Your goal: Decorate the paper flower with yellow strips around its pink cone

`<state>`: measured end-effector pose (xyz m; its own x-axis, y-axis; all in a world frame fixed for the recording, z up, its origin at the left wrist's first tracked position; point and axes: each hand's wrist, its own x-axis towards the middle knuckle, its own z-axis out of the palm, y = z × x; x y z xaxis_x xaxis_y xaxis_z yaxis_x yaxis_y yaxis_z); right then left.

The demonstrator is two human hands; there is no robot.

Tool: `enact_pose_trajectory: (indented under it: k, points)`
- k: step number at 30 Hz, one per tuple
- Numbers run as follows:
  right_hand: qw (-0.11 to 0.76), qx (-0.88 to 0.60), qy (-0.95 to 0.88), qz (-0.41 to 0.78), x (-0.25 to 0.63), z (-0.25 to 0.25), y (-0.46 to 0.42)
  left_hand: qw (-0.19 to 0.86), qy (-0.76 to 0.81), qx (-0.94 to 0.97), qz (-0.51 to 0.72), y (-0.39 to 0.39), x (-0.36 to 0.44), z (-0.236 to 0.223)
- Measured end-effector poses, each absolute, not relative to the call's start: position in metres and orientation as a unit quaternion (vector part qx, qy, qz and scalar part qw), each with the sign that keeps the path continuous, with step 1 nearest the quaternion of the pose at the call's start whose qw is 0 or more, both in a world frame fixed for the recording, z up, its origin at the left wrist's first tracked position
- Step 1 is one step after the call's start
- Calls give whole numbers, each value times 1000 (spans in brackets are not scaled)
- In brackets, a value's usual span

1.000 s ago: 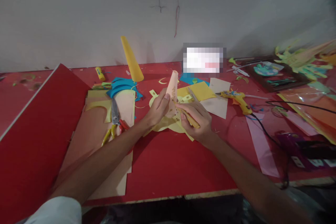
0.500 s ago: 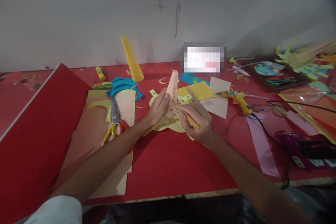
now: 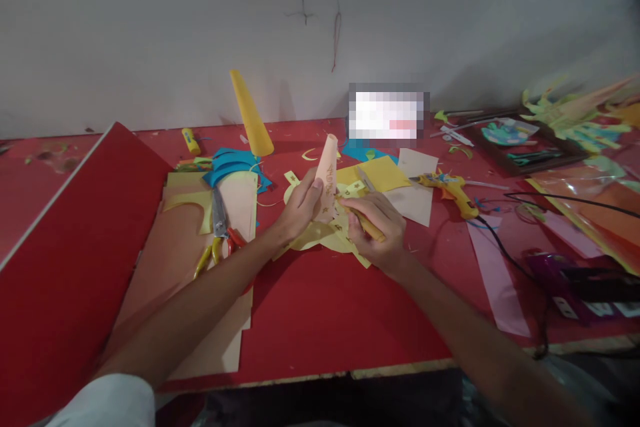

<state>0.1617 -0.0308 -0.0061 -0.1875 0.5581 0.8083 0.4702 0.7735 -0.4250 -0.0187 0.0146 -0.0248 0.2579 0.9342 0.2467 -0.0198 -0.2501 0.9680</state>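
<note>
My left hand (image 3: 301,205) is closed around a pale peach paper cone (image 3: 327,170) that stands tilted, narrow end up. Gold lettering and a star mark the cone's side. Between the fingers of my right hand (image 3: 379,230) is a yellow-brown pen (image 3: 369,223), its tip close to the cone's right side; whether it touches I cannot tell. Beneath both hands lies a pale yellow paper cut-out (image 3: 320,237) with strips bearing gold stars and letters, partly hidden by the hands and cone.
Scissors (image 3: 219,217) lie on peach paper sheets (image 3: 200,320) at left, beside a red board (image 3: 80,267). A yellow cone (image 3: 253,117) stands behind, near blue paper (image 3: 233,167). A yellow glue gun (image 3: 450,192) with a black cord and a dark tray (image 3: 530,163) are at right.
My right hand and the pen have shifted slightly right, away from the cone. My left hand keeps its hold on the cone, nearly unmoved.
</note>
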Motion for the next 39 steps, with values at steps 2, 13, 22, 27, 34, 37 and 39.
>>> enact_pose_trajectory:
  k: [2,13,22,27,34,37,39]
  points:
    - [562,-345,-750,43,164,-5,-30,471,376,627,493,14,-18,-22]
    - [650,-435,-619,75,177,-1,-17,392,387,649,524,8,-9,5]
    - [657,-436,-612,64,176,0,-16,359,383,679,513,5,-10,27]
    - [667,-433,-603,64,177,-4,-11,376,407,616,559,1,-5,13]
    - [643,-436,-624,84,176,-10,-13,466,372,627,502,12,-9,-6]
    - [632,-423,-643,91,171,-13,-16,510,345,653,442,20,-19,-7]
    - [629,-413,-653,84,168,-14,-18,525,331,668,411,23,-25,-8]
